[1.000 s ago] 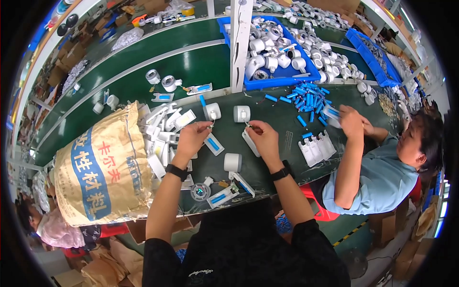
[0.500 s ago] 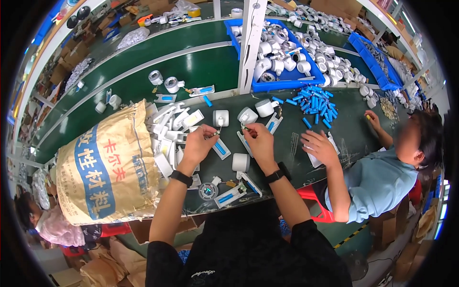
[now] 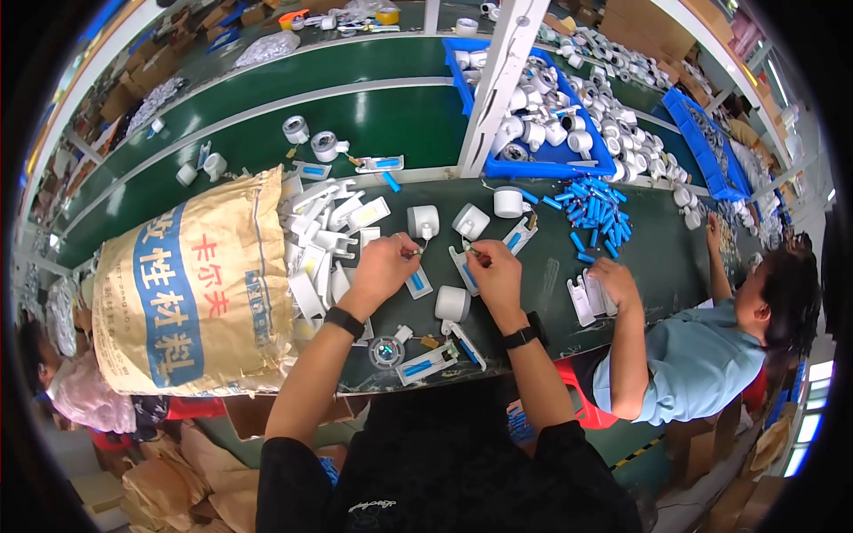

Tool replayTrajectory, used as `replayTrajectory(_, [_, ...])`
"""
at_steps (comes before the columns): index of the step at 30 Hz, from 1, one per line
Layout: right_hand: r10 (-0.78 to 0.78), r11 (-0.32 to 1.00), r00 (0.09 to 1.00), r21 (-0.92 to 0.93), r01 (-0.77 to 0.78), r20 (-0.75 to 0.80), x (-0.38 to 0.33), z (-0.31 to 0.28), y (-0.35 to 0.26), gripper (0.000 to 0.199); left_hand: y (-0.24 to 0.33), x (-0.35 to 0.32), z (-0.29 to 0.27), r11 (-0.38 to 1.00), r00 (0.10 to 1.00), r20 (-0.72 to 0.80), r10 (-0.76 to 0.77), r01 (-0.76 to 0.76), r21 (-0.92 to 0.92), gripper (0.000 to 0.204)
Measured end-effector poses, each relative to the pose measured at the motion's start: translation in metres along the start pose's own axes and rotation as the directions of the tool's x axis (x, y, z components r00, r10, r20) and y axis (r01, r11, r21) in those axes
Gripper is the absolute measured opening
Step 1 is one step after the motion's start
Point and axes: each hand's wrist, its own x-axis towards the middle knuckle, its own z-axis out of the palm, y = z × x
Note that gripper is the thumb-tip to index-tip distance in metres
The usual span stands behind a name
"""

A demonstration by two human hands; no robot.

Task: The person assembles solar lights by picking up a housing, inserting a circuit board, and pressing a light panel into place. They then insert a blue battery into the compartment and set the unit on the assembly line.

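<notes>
My left hand [image 3: 384, 269] pinches a small greenish circuit board [image 3: 416, 252] between thumb and fingertips, just below a white round lamp head [image 3: 424, 221]. My right hand [image 3: 498, 275] is closed in a pinch on a similar small board [image 3: 468, 250], under a second white lamp head [image 3: 471, 221]. Thin wire seems to run from each lamp head to the fingers. Beside the hands lie white holders with blue batteries, one holder [image 3: 418, 282] by the left fingers and another [image 3: 463, 269] under the right. Nearer me, a lamp head [image 3: 453, 304] rests on the table.
A large paper sack [image 3: 195, 284] stands at left, with white plastic arms [image 3: 324, 240] piled beside it. Blue batteries [image 3: 593, 213] lie heaped at right, before a blue crate [image 3: 551, 164] of lamp heads. A co-worker's hand [image 3: 617, 282] touches white holders [image 3: 586, 300].
The view has shifted slightly. Both my hands keep their pinches near the lamp heads. The co-worker's near hand has closed around white holders, and the far hand has reached toward the small parts.
</notes>
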Motion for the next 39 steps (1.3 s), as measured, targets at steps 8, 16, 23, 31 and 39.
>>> replayTrajectory(8, [0.039, 0.999, 0.999, 0.019, -0.039, -0.013, -0.008, -0.005, 0.011, 0.019, -0.001, -0.011, 0.015, 0.991, 0.993, 0.058, 0.105, -0.110, 0.083, 0.018])
replayTrajectory(16, [0.124, 0.991, 0.992, 0.061, -0.122, -0.036, -0.006, -0.001, 0.016, 0.019, -0.003, -0.016, 0.004, 0.949, 0.994, 0.096, -0.061, 0.087, -0.303, 0.024])
replayTrajectory(23, [0.149, 0.988, 0.988, 0.046, -0.147, -0.032, -0.005, -0.004, 0.013, 0.018, -0.002, -0.010, -0.002, 0.885, 0.956, 0.217, -0.199, 0.271, -0.379, 0.023])
replayTrajectory(31, [0.132, 0.991, 0.991, 0.035, -0.132, -0.016, -0.006, -0.003, 0.017, 0.018, -0.002, -0.022, -0.001, 0.988, 0.986, 0.072, 0.151, -0.149, -0.028, 0.018])
replayTrajectory(39, [0.256, 0.959, 0.966, 0.123, -0.257, 0.020, -0.009, -0.005, 0.037, 0.018, 0.009, -0.030, -0.001, 0.988, 0.987, -0.046, 0.152, -0.153, -0.007, 0.016])
